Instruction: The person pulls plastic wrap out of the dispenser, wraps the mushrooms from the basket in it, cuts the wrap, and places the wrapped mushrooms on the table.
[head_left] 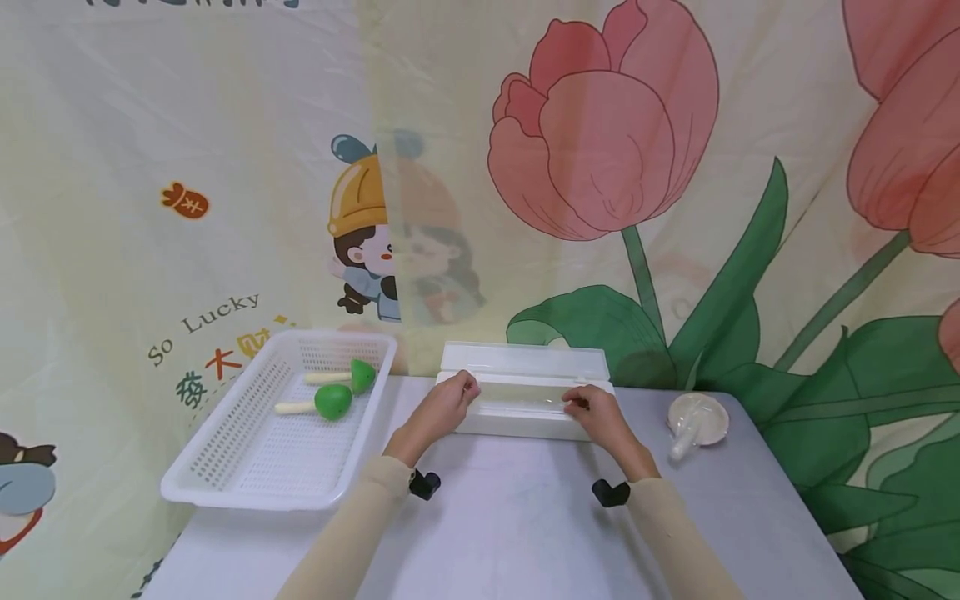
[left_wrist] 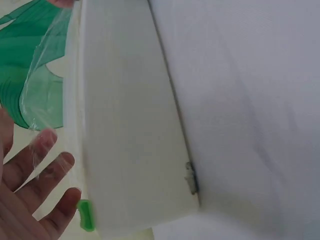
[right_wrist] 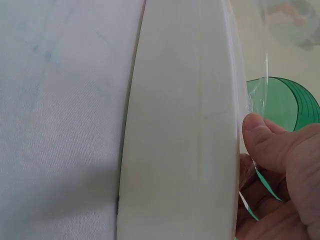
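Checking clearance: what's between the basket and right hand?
Head view: the left hand and most of the white box, its lid up; the left wrist view adds clear film.

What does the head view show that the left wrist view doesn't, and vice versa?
Head only: the perforated tray holding two green-headed items, plus the round dish.
Left wrist only: the green tab at one end of the white box. The clear film is plain here, hard to make out in head.
Both: the white box, the left hand and the tabletop.
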